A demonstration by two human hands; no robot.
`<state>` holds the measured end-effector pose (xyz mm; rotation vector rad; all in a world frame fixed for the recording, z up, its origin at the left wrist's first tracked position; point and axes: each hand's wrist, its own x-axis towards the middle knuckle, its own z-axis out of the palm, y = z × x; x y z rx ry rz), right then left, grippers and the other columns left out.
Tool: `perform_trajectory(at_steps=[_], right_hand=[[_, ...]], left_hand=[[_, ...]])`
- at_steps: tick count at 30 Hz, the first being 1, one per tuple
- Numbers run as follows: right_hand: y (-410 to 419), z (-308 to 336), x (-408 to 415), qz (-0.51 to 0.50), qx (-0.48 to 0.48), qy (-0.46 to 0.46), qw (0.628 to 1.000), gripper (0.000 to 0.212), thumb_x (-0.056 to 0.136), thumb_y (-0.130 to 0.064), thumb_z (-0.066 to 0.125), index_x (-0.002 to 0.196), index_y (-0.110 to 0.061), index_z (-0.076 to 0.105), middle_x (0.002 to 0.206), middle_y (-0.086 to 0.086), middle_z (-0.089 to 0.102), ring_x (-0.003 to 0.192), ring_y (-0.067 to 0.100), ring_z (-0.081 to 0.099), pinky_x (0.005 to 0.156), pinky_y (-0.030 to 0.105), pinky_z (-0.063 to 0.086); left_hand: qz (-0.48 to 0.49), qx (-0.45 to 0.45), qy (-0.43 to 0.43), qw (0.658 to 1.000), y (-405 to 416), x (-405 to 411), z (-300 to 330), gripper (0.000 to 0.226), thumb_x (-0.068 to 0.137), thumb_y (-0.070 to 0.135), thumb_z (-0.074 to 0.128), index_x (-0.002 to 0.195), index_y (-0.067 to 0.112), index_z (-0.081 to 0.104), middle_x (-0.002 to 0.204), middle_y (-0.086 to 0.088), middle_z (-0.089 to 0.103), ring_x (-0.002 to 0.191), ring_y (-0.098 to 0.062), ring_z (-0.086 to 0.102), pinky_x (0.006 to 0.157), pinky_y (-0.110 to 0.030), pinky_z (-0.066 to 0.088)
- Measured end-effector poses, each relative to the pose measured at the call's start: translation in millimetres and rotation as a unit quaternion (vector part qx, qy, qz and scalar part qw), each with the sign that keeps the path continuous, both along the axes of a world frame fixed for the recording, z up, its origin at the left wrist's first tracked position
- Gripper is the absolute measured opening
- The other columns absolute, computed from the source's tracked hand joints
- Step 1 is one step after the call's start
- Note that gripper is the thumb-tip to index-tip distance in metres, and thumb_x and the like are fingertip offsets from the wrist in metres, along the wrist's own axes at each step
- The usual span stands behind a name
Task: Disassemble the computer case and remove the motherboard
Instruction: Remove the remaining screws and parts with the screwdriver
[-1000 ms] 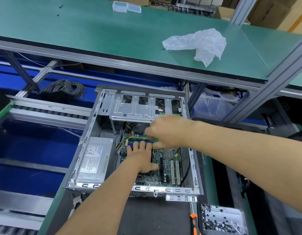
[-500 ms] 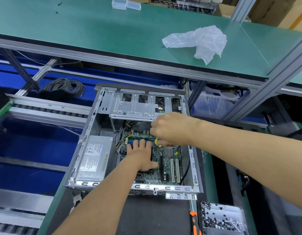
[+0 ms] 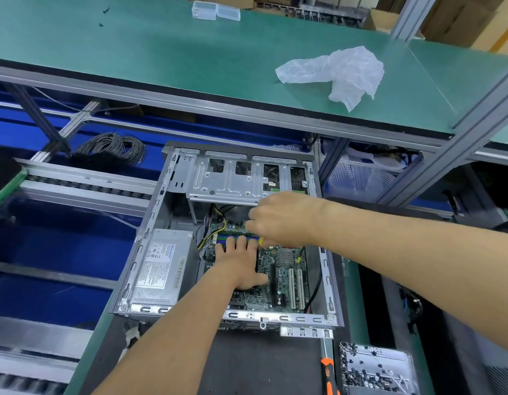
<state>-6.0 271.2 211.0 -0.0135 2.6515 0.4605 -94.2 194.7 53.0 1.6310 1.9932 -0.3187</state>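
- Left hand (image 3: 241,265) is lying flat, fingers straight, on the motherboard (image 3: 281,277) inside the computer case (image 3: 150,223).
- Right hand (image 3: 281,218) is pinching something small and yellow (image 3: 261,241) above the board.

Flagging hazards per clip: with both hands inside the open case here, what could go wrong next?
1. The left hand presses flat on the motherboard; its weight might flex the board or bend components.
2. The right hand pinches something yellow beside the memory slots; a slip could damage them.
3. Cables still run to the board, so lifting now could snag.
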Motion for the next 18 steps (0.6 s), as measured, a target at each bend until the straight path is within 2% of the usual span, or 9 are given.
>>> perform_trajectory(at_steps=[2, 4, 7, 9, 10, 12, 15, 16, 18], right_hand=[[3.3, 1.9, -0.6, -0.108, -0.045, 0.03, 0.993, 0.041, 0.093, -0.046, 0.06, 0.113, -0.011, 0.055, 0.101, 0.008, 0.059, 0.093, 0.03, 0.062, 0.071, 0.039, 0.051], [5.0, -0.9, 0.0, -0.274, -0.123, 0.08, 0.951, 0.059, 0.081, -0.064, 0.064, 0.105, -0.011, 0.055, 0.089, 0.006, 0.05, 0.081, 0.027, 0.057, 0.058, 0.034, 0.04], [-1.2, -5.7, -0.2, -0.393, -0.163, 0.122, 0.897, 0.075, 0.079, -0.084, 0.039, 0.078, -0.01, 0.052, 0.076, 0.006, 0.049, 0.06, 0.019, 0.048, 0.049, 0.03, 0.032], [-4.9, -2.9, -3.7, -0.386, -0.133, 0.102, 0.907, 0.065, 0.087, -0.075, 0.039, 0.069, -0.013, 0.046, 0.073, 0.004, 0.046, 0.058, 0.017, 0.042, 0.05, 0.03, 0.033], [-6.5, -0.1, -5.8, -0.349, -0.112, 0.082, 0.927, 0.055, 0.093, -0.063, 0.045, 0.074, -0.012, 0.048, 0.077, 0.004, 0.046, 0.059, 0.017, 0.041, 0.049, 0.029, 0.03], [-7.5, 3.8, -9.1, -0.239, -0.078, 0.042, 0.967, 0.03, 0.098, -0.039, 0.051, 0.1, -0.009, 0.055, 0.084, 0.003, 0.046, 0.068, 0.023, 0.046, 0.047, 0.029, 0.027], [-9.3, 5.4, -10.2, -0.079, -0.036, -0.015, 0.996, 0.031, 0.099, -0.029, 0.052, 0.125, -0.012, 0.047, 0.1, 0.009, 0.055, 0.086, 0.031, 0.058, 0.058, 0.035, 0.043], [-9.2, 4.2, -9.5, -0.075, -0.038, -0.018, 0.996, 0.033, 0.098, -0.029, 0.053, 0.126, -0.013, 0.046, 0.104, 0.01, 0.057, 0.09, 0.032, 0.06, 0.063, 0.037, 0.046], [-5.6, 4.4, -5.9, -0.166, -0.095, 0.009, 0.982, 0.041, 0.093, -0.036, 0.062, 0.122, -0.013, 0.046, 0.105, 0.011, 0.056, 0.09, 0.032, 0.06, 0.062, 0.037, 0.046]], left_hand=[[-0.004, -0.004, 0.003, 1.0, 0.2, -0.1, -0.1, 0.092, 0.085, 0.065, 0.05, 0.152, 0.02, 0.006, 0.154, -0.011, 0.012, 0.141, -0.041, 0.008, 0.114, -0.06, 0.013], [-0.003, -0.011, 0.006, 1.0, 0.1, -0.3, -0.2, 0.095, 0.085, 0.066, 0.049, 0.153, 0.018, 0.004, 0.157, -0.012, 0.008, 0.143, -0.042, 0.005, 0.114, -0.06, 0.01], [-0.001, -0.005, 0.005, 1.0, 0.8, -0.2, -1.8, 0.095, 0.085, 0.066, 0.049, 0.152, 0.016, 0.005, 0.158, -0.011, 0.007, 0.143, -0.042, 0.005, 0.113, -0.06, 0.012], [-0.002, 0.001, 0.004, 1.0, 1.2, -0.2, -2.9, 0.093, 0.084, 0.067, 0.05, 0.151, 0.017, 0.009, 0.156, -0.01, 0.01, 0.142, -0.041, 0.008, 0.112, -0.06, 0.014], [-0.003, 0.001, 0.005, 1.0, 1.1, -0.4, -3.2, 0.092, 0.084, 0.067, 0.05, 0.15, 0.017, 0.011, 0.155, -0.01, 0.011, 0.141, -0.041, 0.009, 0.112, -0.06, 0.014], [-0.008, -0.001, 0.007, 1.0, 1.0, -0.7, -4.2, 0.091, 0.083, 0.068, 0.05, 0.15, 0.018, 0.012, 0.155, -0.009, 0.012, 0.141, -0.041, 0.009, 0.112, -0.06, 0.014], [-0.005, -0.001, 0.005, 1.0, 0.4, -0.8, -4.9, 0.094, 0.083, 0.068, 0.05, 0.151, 0.018, 0.008, 0.154, -0.009, 0.012, 0.14, -0.041, 0.009, 0.113, -0.06, 0.013], [-0.003, -0.001, 0.003, 1.0, 0.5, -0.7, -4.7, 0.095, 0.083, 0.067, 0.05, 0.151, 0.019, 0.007, 0.154, -0.009, 0.012, 0.14, -0.041, 0.009, 0.113, -0.06, 0.012], [0.002, -0.005, -0.003, 1.0, 1.1, -1.2, -5.1, 0.094, 0.083, 0.066, 0.051, 0.151, 0.02, 0.005, 0.154, -0.01, 0.011, 0.141, -0.041, 0.007, 0.114, -0.061, 0.011]])
